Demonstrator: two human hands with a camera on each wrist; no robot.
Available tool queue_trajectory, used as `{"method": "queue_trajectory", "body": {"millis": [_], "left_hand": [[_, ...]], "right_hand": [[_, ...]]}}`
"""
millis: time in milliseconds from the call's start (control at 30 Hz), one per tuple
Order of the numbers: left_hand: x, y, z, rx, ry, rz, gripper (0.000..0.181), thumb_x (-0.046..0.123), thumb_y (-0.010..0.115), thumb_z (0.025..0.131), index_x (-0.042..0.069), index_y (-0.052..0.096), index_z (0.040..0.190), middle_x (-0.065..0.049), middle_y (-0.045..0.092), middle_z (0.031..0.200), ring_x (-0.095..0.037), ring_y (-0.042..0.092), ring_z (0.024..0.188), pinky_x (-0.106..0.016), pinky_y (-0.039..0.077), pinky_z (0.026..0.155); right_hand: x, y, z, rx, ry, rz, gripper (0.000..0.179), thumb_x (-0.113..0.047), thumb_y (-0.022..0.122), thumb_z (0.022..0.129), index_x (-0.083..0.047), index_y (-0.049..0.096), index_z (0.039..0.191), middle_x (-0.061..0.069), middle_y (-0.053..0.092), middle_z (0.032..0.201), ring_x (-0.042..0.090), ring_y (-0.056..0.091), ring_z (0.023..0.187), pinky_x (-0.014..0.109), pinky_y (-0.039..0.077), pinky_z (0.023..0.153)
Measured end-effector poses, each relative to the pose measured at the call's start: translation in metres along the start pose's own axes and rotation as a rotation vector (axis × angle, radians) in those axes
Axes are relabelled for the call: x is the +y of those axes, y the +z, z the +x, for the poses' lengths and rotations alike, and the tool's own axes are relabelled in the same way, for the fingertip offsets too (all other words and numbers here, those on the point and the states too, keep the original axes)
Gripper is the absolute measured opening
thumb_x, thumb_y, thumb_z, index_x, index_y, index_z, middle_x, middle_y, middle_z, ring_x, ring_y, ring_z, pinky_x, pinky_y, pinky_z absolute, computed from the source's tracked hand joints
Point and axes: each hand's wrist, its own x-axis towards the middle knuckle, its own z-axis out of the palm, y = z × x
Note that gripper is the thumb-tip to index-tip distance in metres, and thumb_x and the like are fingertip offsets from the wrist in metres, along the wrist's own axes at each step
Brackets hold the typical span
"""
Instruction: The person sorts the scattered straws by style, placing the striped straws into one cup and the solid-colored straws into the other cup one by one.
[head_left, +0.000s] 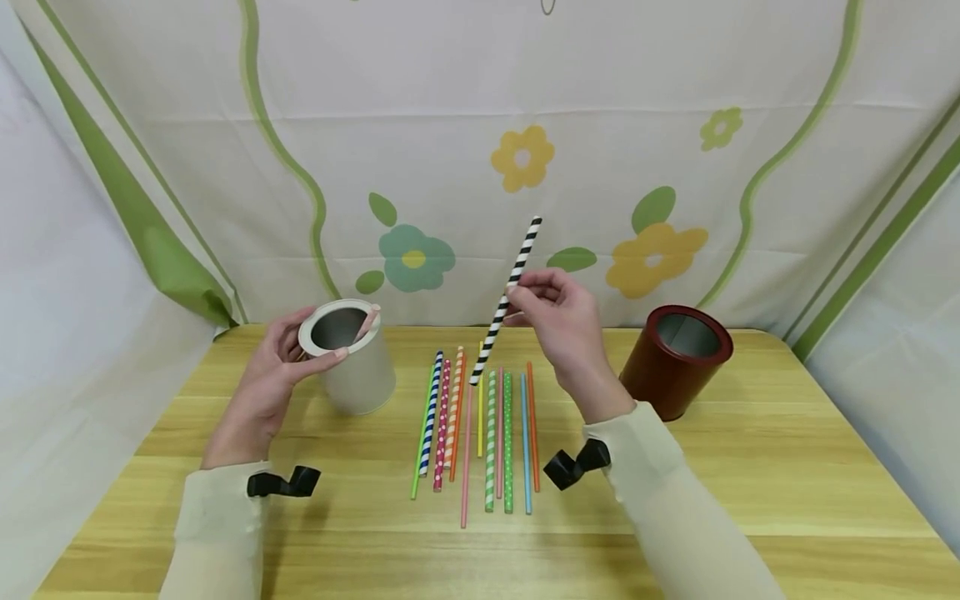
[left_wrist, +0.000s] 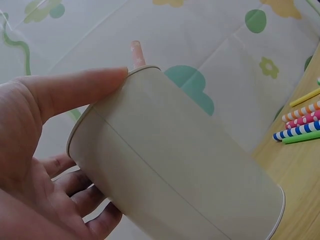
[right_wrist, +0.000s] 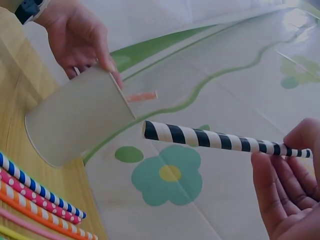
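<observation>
In the head view my right hand (head_left: 558,321) pinches a black-and-white striped paper straw (head_left: 504,304) between thumb and fingers. The straw slants above the table, its lower end over the loose straws. My left hand (head_left: 273,379) grips a white can (head_left: 358,375) at the left, its thumb along the rim and the other fingers round the side. Out of the can's mouth leans a pale pink patterned straw (head_left: 367,322), also visible in the left wrist view above the rim. In the right wrist view the striped straw (right_wrist: 215,139) points toward the white can (right_wrist: 75,117), apart from it.
Several paper straws, striped, dotted and plain, lie side by side mid-table, among them a blue-and-white striped straw (head_left: 431,417) and a green dotted straw (head_left: 508,450). A dark red can (head_left: 660,375) stands at the right. Behind the wooden table (head_left: 360,542) hangs a flowered curtain (head_left: 450,158).
</observation>
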Motion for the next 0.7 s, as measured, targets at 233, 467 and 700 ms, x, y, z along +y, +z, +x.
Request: {"method": "queue_trajectory", "body": {"millis": [233,467,700], "left_hand": [[0.000,0.000,-0.002,0.008,0.001,-0.008,0.092,0.006,0.082,0.095,0.015,0.028,0.169,-0.005,0.038,0.170,-0.016,0.041,0.145,-0.013,0.043,0.100],[-0.001,0.002,-0.003,0.006,0.008,-0.034,0.089,0.006,0.081,0.095,0.016,0.030,0.167,0.006,0.046,0.162,-0.013,0.042,0.144,-0.015,0.041,0.102],[0.001,0.006,-0.005,0.008,0.005,-0.033,0.089,0.006,0.081,0.095,0.016,0.030,0.167,0.004,0.046,0.162,-0.015,0.042,0.146,-0.015,0.041,0.103]], "right_hand": [[-0.012,0.028,0.010,-0.043,-0.081,0.061,0.009,-0.001,0.071,0.098,-0.002,0.064,0.104,0.005,0.071,0.090,0.018,0.075,0.077,0.038,0.068,0.079],[-0.016,0.055,0.012,-0.097,-0.148,0.096,0.013,0.002,0.067,0.097,-0.007,0.059,0.098,0.006,0.067,0.087,0.018,0.076,0.077,0.043,0.068,0.082],[-0.010,0.079,0.011,-0.121,-0.174,0.057,0.012,0.000,0.063,0.098,-0.009,0.056,0.099,0.007,0.067,0.091,0.019,0.076,0.081,0.044,0.068,0.083]]}}
